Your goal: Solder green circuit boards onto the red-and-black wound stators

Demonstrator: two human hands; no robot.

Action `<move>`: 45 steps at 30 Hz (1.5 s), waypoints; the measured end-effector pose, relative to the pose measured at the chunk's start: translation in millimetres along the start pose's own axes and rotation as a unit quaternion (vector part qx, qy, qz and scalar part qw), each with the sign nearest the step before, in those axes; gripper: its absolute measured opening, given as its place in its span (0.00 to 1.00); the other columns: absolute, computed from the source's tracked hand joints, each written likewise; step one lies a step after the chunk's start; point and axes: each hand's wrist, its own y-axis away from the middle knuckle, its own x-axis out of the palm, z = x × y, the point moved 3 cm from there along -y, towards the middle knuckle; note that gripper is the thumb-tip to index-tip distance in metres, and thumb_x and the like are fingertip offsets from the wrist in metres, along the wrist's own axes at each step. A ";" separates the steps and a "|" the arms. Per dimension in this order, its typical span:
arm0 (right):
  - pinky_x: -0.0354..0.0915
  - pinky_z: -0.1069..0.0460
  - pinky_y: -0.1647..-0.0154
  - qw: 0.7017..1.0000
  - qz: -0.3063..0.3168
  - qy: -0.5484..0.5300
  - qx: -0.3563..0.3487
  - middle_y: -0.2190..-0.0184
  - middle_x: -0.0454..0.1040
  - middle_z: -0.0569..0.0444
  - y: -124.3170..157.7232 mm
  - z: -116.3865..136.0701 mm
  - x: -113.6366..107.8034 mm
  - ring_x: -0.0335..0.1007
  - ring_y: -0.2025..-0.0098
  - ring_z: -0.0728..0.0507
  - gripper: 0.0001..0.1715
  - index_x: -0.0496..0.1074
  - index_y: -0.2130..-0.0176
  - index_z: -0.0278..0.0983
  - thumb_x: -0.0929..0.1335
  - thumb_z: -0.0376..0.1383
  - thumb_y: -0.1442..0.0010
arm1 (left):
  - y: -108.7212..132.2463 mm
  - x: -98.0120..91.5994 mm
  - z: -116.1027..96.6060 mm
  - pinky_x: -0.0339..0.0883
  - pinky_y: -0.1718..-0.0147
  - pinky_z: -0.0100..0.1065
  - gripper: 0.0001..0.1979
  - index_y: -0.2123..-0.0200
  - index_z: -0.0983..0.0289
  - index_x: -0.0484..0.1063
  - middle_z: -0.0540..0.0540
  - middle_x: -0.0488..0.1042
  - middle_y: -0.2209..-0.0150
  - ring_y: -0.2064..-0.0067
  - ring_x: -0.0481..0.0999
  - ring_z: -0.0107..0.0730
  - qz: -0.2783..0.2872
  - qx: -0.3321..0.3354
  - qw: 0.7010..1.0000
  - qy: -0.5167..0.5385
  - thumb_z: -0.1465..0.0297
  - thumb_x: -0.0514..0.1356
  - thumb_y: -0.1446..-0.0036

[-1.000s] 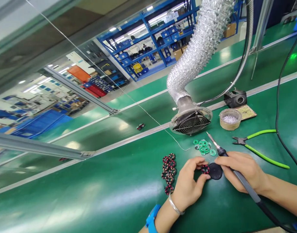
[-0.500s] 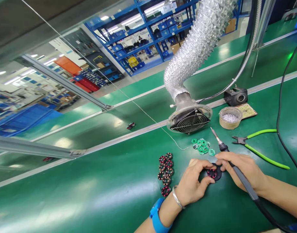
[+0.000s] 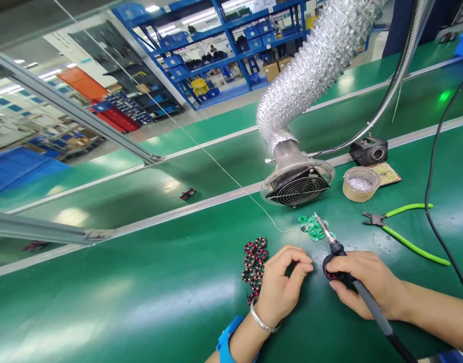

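Clasping the soldering iron (image 3: 368,298) and a red-marked ring coil (image 3: 330,275), the right hand (image 3: 378,282) sat toward the near edge of the table (image 3: 171,282); the left hand (image 3: 282,285), apart, curled inward, any hold hard to tell. Care likely meant aiming the tip (image 3: 321,223) off both hands.

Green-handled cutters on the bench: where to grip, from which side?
Probably around both green handles, mid-length, from the right: they splay open that way, while the metal cutting end points left. I'd come in from above, since the black cable crosses near the far handle's tip.
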 end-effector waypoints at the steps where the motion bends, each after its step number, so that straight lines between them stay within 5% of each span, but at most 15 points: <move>1: 0.65 0.54 0.74 1.000 -0.002 0.001 -0.007 0.74 0.73 0.58 -0.3 2.3 0.5 0.68 0.77 0.48 0.12 0.66 0.56 0.39 0.63 0.27 0.40 | 0.2 1.0 0.4 0.68 0.69 0.30 0.06 0.68 0.63 0.73 0.53 0.74 0.71 0.70 0.73 0.30 0.013 -0.013 1.000 -0.007 0.72 0.58 0.39; 7: 0.67 0.56 0.76 0.995 -0.081 -0.026 0.047 0.71 0.76 0.58 -1.9 -11.0 -15.0 0.67 0.80 0.51 0.09 0.65 0.57 0.41 0.66 0.31 0.38 | -0.9 16.6 0.6 0.69 0.63 0.34 0.08 0.61 0.62 0.75 0.56 0.75 0.63 0.63 0.74 0.35 0.139 -0.021 0.990 0.017 0.74 0.60 0.44; 9: 0.65 0.56 0.79 0.991 -0.100 0.021 0.089 0.74 0.74 0.59 -3.6 -26.4 -18.6 0.64 0.83 0.51 0.09 0.64 0.56 0.40 0.66 0.31 0.38 | -1.8 18.0 3.0 0.67 0.63 0.34 0.05 0.66 0.62 0.76 0.55 0.76 0.67 0.64 0.74 0.34 0.132 -0.043 0.990 0.015 0.74 0.60 0.42; 12: 0.71 0.52 0.69 0.989 -0.082 0.064 0.102 0.68 0.76 0.54 -8.8 -44.0 -14.3 0.73 0.72 0.47 0.12 0.65 0.54 0.38 0.66 0.32 0.39 | -1.3 16.8 7.6 0.65 0.65 0.32 0.05 0.70 0.63 0.74 0.53 0.75 0.69 0.67 0.72 0.32 0.112 -0.078 0.990 0.024 0.73 0.59 0.41; 15: 0.72 0.47 0.62 0.990 -0.052 0.085 0.097 0.65 0.76 0.51 -13.9 -49.3 -5.1 0.74 0.64 0.42 0.13 0.67 0.56 0.38 0.69 0.34 0.42 | 1.2 15.2 11.9 0.66 0.67 0.31 0.04 0.67 0.64 0.72 0.53 0.73 0.69 0.68 0.71 0.31 0.090 -0.097 0.989 0.067 0.71 0.59 0.41; 19: 0.71 0.48 0.63 0.991 -0.050 0.082 0.092 0.69 0.76 0.52 -17.3 -43.9 -1.4 0.73 0.67 0.43 0.08 0.68 0.58 0.38 0.66 0.31 0.40 | 2.7 15.9 17.0 0.67 0.67 0.31 0.05 0.62 0.64 0.71 0.54 0.72 0.66 0.67 0.72 0.30 0.068 -0.128 0.982 0.118 0.70 0.58 0.41; 29: 0.73 0.55 0.71 0.966 -0.055 -0.139 0.209 0.71 0.79 0.55 -11.4 -22.1 -6.3 0.76 0.72 0.47 0.12 0.62 0.54 0.40 0.67 0.35 0.38 | -9.9 26.2 -0.9 0.67 0.67 0.30 0.04 0.69 0.64 0.74 0.54 0.72 0.66 0.65 0.71 0.31 0.036 -0.109 0.990 0.085 0.72 0.60 0.43; 32: 0.73 0.55 0.68 0.973 -0.050 -0.132 0.184 0.66 0.79 0.54 -12.0 -18.5 -7.4 0.77 0.69 0.47 0.14 0.63 0.53 0.40 0.67 0.33 0.38 | -9.3 27.1 -1.0 0.66 0.67 0.31 0.06 0.72 0.64 0.73 0.53 0.71 0.68 0.66 0.70 0.31 0.029 -0.110 0.990 0.087 0.72 0.59 0.43; 36: 0.72 0.50 0.60 0.997 0.003 -0.066 0.028 0.55 0.77 0.48 -17.8 -11.2 -12.7 0.75 0.62 0.45 0.21 0.64 0.48 0.39 0.65 0.26 0.41 | -9.0 27.0 -0.2 0.65 0.65 0.31 0.07 0.74 0.64 0.70 0.52 0.71 0.70 0.66 0.70 0.31 0.039 -0.106 0.991 0.076 0.73 0.59 0.44; 39: 0.70 0.50 0.64 0.996 0.048 -0.047 -0.060 0.55 0.77 0.49 -18.9 -11.1 -15.6 0.70 0.64 0.46 0.20 0.65 0.49 0.39 0.63 0.24 0.38 | -8.9 24.6 -1.5 0.66 0.65 0.32 0.09 0.75 0.63 0.69 0.53 0.71 0.70 0.66 0.71 0.32 0.056 -0.109 0.990 0.072 0.72 0.58 0.43; 42: 0.69 0.50 0.66 0.997 0.055 -0.026 -0.039 0.58 0.77 0.50 -17.3 -18.8 -21.9 0.67 0.66 0.46 0.16 0.66 0.49 0.38 0.64 0.27 0.37 | -8.6 18.0 -4.4 0.67 0.61 0.35 0.07 0.70 0.63 0.73 0.55 0.74 0.66 0.62 0.73 0.35 0.074 -0.091 0.991 0.062 0.71 0.56 0.41; 45: 0.69 0.50 0.62 0.999 0.042 -0.004 0.033 0.60 0.75 0.50 -14.3 -27.8 -31.0 0.68 0.63 0.45 0.15 0.66 0.50 0.38 0.66 0.30 0.38 | -6.7 13.8 -9.0 0.67 0.54 0.41 0.12 0.57 0.62 0.74 0.58 0.75 0.58 0.55 0.74 0.39 0.124 0.010 0.991 0.039 0.73 0.57 0.45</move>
